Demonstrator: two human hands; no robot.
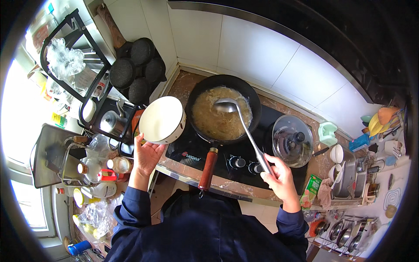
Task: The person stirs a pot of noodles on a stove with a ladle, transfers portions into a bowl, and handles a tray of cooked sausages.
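Note:
My left hand [147, 154] holds a cream enamel bowl [161, 118] with a dark rim, tilted to the left of the wok; its inside looks empty. In my right hand [279, 177] is the handle of a metal ladle [250, 136]. The ladle's head reaches over the black wok [226, 140], at the surface of a brownish, cloudy soup [216, 122] with pale foam along one side. Whether the ladle carries liquid I cannot tell. The wok sits on a black glass cooktop [183, 147], its red wooden handle [208, 168] pointing towards me.
A glass lid [292, 140] lies on the cooktop's right side. Further right are a green packet [311, 188], small white bowls [336, 154] and a sink [345, 177]. To the left stand a black rack [95, 88], a multi-cup pan [139, 70] and several jars [119, 164].

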